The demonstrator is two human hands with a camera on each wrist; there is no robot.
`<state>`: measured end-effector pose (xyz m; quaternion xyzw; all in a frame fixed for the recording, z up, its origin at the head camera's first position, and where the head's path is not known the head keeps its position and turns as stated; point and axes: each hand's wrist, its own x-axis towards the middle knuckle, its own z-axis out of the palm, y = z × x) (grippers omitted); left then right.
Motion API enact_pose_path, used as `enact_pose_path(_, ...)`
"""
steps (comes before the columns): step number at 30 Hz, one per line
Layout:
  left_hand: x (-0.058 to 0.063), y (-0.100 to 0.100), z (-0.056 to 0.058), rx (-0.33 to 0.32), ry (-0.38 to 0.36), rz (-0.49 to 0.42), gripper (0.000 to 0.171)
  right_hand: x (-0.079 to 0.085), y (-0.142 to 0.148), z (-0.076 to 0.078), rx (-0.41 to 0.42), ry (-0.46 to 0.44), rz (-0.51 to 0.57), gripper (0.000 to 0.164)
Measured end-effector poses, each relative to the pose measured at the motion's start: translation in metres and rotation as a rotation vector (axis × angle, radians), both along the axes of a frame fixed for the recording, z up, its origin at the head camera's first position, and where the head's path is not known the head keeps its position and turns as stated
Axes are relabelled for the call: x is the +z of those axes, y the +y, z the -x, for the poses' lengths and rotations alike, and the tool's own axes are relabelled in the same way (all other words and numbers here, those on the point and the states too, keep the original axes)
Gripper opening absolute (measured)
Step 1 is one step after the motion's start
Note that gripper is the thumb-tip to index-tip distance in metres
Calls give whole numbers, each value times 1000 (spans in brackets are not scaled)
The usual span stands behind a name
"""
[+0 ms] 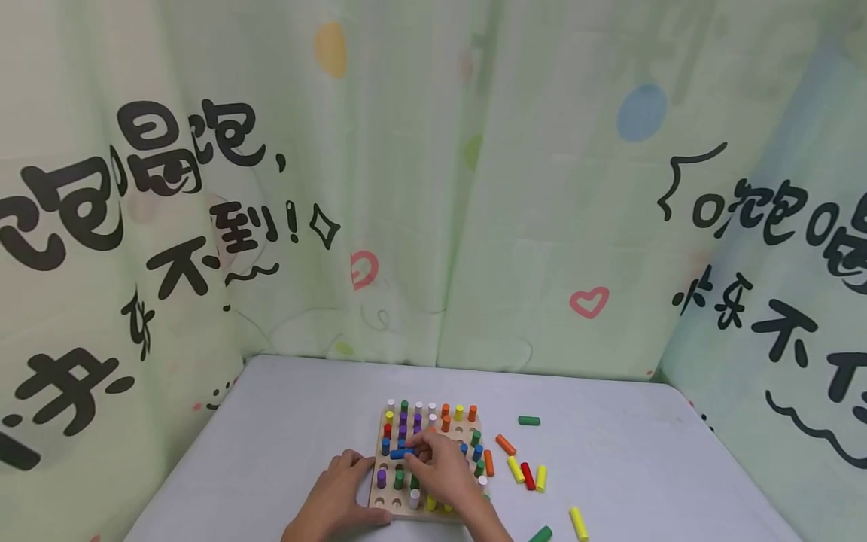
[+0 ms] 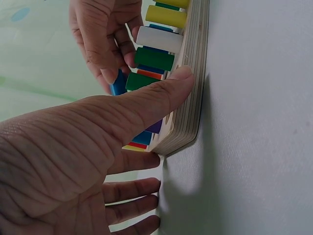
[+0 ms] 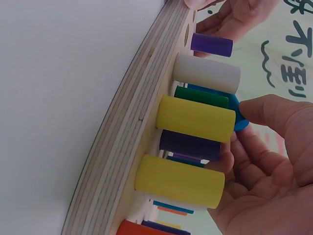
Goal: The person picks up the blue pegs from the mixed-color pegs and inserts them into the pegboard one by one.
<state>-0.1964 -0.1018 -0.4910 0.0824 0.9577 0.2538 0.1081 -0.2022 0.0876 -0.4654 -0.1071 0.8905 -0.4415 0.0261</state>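
Observation:
A wooden pegboard [image 1: 389, 493] lies on the table, set with upright pegs in several colours. My left hand [image 1: 335, 493] rests at its near left corner. In the left wrist view, the thumb [image 2: 166, 90] lies against the board's front edge and the other fingers [image 2: 132, 188] extend straight beside the corner. Over the board's left-middle part, my right hand [image 1: 440, 467] pinches a blue peg [image 1: 400, 454] between thumb and fingertips, the peg lying sideways. In the right wrist view, yellow pegs [image 3: 195, 119] and a white peg [image 3: 208, 73] stand in front of it, partly hiding it.
Loose pegs lie right of the board: a green peg [image 1: 529, 421], an orange peg [image 1: 505, 444], a red peg [image 1: 527, 476] and several yellow ones. Nearer are another yellow peg [image 1: 579, 524] and a green one. A printed curtain [image 1: 515, 226] hangs behind the white table [image 1: 609, 436].

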Motion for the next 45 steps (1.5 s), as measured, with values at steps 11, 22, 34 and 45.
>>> enact_pose_path(11, -1, -3, 0, -17, 10, -6, 88, 0, -8, 4, 30, 4, -28, 15)
enact_pose_path(22, 2, -1, 2, -72, 31, -49, 87, 0, -13, 7, 58, 0, -34, 14)
enact_pose_path(34, 1, -2, 1, -46, 32, -6, 86, -2, -20, 9, 38, 7, -64, 13)
enact_pose_path(45, 0, -4, -1, -57, 46, -26, 86, -3, -26, 10, 17, 38, -97, 15)
